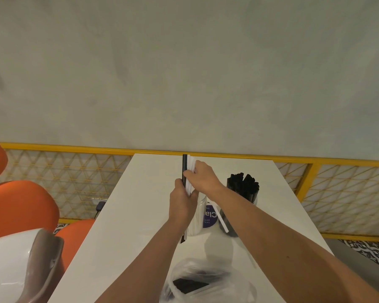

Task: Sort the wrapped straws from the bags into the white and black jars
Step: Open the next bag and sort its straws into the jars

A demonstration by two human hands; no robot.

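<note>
A long, smooth white counter [140, 215] runs away toward a yellow metal railing [74, 147] with a lattice panel, under a plain grey wall [184, 73]. Above the middle of the counter the left hand [181, 202] is wrapped round the lower half of a bundle of straws [185, 165], thin straight sticks held nearly upright, one black on the left and several white beside it. The bundle's bottom ends poke out under the wrist. The right hand [202, 178] reaches in from the right and pinches the white straws near the upper part of the bundle, fingertips curled on them. Directly behind the left hand and partly hidden by it stands the white jar [200, 213], a clear-walled cylinder with a purple label, pale straws inside. Just beside it toward the counter's right edge is the black jar [243, 189], crammed with black straws that fan out above its rim. The right forearm crosses in front of its lower part. One loose white straw [221, 219] leans aslant between the two jars. At the near edge lies a crumpled, glossy see-through plastic bag [206, 278] with dark straws visible through it. Off the counter's left edge are rounded orange chairs [20, 206] and a shiny white curved object with a brown fitting [44, 259], while patterned black-and-white flooring [372, 250] shows off the right edge.
</note>
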